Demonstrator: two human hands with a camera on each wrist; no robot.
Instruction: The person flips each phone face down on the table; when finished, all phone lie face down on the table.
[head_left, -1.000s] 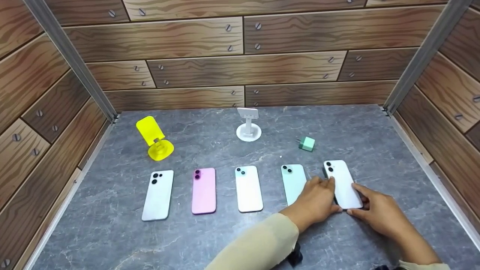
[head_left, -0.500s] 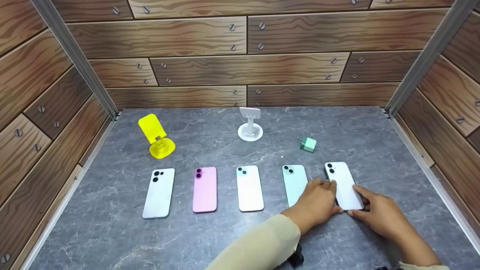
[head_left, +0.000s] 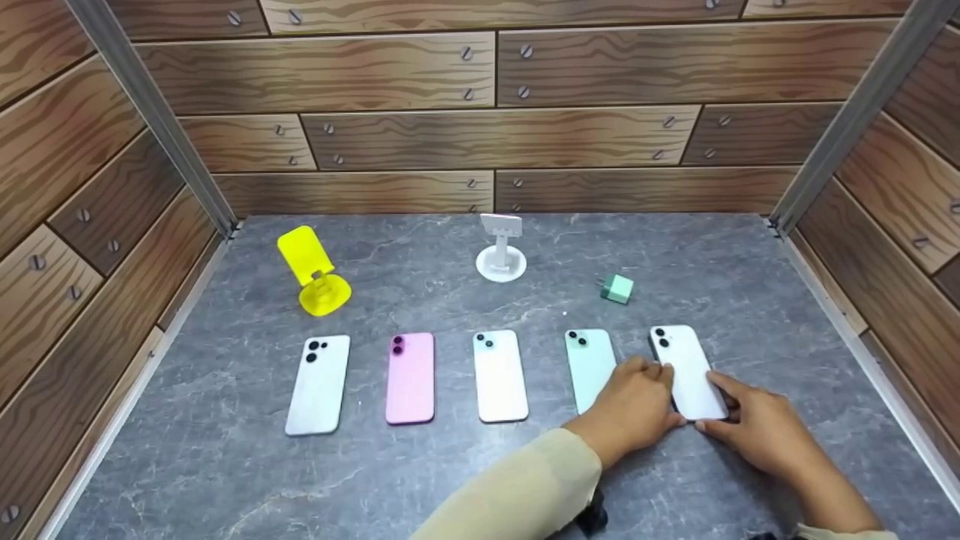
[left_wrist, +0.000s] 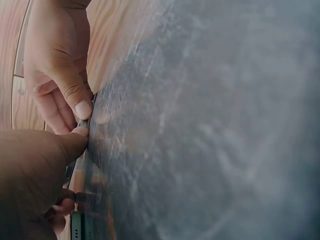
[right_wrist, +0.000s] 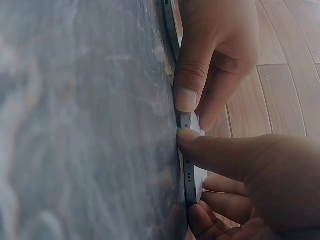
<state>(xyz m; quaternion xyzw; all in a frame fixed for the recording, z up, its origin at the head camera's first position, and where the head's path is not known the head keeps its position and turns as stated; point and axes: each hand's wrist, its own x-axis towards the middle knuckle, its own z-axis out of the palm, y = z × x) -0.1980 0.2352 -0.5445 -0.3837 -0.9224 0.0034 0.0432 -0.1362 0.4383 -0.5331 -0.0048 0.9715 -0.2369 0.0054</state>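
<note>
A white smartphone [head_left: 694, 379] with two rear cameras lies back up at the right end of a row of phones. My left hand [head_left: 630, 397] holds its left edge with the fingertips, the thumb at the bottom left corner. On the other side my right hand [head_left: 757, 424] grips the right edge with a finger and has its thumb on the bottom edge. Both thumbs sit close together along that bottom edge [right_wrist: 189, 172] in the right wrist view. A mint-green phone [head_left: 589, 360] lies left of it, its lower part hidden behind my left hand.
Left along the row lie another white phone [head_left: 500, 379], a pink phone [head_left: 410, 379] and a silvery phone [head_left: 319, 390]. Behind them stand a yellow phone stand [head_left: 305, 255], a white phone stand [head_left: 501, 262] and a green charger plug [head_left: 619, 289]. Wood-patterned walls [head_left: 397, 142] enclose the grey tabletop [head_left: 225, 480].
The head view has shifted and turned slightly. Both hands keep the same hold on the white phone, and the other things lie as before.
</note>
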